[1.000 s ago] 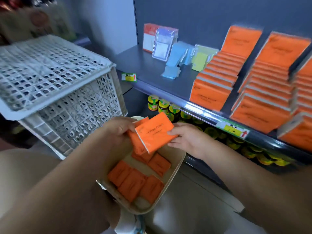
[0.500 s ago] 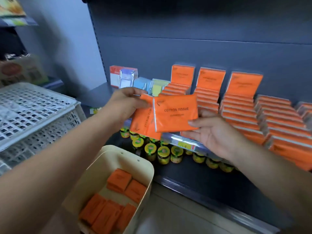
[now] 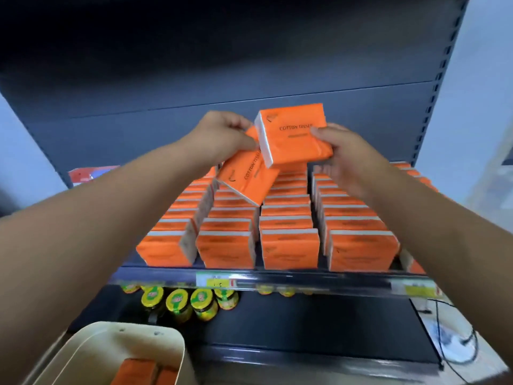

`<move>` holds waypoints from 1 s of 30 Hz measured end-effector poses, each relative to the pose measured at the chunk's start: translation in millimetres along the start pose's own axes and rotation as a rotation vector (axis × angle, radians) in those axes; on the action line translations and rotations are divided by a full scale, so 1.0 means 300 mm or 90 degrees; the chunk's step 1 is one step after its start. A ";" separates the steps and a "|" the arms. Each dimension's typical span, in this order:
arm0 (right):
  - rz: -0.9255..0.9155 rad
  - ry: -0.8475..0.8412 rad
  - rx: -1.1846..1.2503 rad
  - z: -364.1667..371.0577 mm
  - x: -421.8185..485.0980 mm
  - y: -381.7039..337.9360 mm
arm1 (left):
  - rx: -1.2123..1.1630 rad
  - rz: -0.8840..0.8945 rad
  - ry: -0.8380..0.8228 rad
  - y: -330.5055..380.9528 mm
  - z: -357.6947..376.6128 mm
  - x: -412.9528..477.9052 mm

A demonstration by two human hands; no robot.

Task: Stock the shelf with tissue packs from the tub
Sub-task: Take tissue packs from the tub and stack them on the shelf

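Both hands are raised over the back of the shelf [image 3: 277,275]. My right hand [image 3: 347,154] grips an orange tissue pack [image 3: 291,137] marked COTTON TISSUE, thumb on its front face. Just below and to the left, my left hand [image 3: 222,136] holds a second orange pack [image 3: 247,180], tilted, over the rows. The shelf holds several rows of orange tissue packs [image 3: 288,245] standing on edge. The cream tub [image 3: 125,348] sits at the bottom left with a few orange packs [image 3: 138,370] inside.
The lower shelf [image 3: 319,323] carries several jars with yellow lids [image 3: 177,301] at the left. Price tags [image 3: 216,282] sit on the shelf rail. A cable [image 3: 458,343] lies on the floor at the lower right. A dark back panel [image 3: 249,65] rises behind the packs.
Both hands lifted the two packs out of the tub and up to the back of the shelf. The view swung right, so the white crate left the frame.
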State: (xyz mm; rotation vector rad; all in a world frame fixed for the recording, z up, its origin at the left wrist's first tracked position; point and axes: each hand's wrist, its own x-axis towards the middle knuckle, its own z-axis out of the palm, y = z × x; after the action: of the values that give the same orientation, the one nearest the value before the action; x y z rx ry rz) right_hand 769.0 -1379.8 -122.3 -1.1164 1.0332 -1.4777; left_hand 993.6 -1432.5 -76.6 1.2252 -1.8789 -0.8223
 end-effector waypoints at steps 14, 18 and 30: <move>-0.005 0.100 -0.430 -0.538 0.134 -0.196 | 0.156 0.125 -0.106 0.137 0.429 0.439; 0.024 0.180 -0.492 -0.618 0.136 -0.182 | 0.292 0.236 -0.122 0.206 0.572 0.519; 0.029 0.350 -0.724 -0.808 0.232 -0.035 | 0.462 0.343 -0.164 0.119 0.809 0.650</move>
State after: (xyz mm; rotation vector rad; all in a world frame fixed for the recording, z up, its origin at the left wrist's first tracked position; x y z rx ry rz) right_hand 523.9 -1430.1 -154.7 -1.4131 2.4343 -1.1323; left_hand 719.0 -1573.8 -129.5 0.9287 -2.6767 0.0188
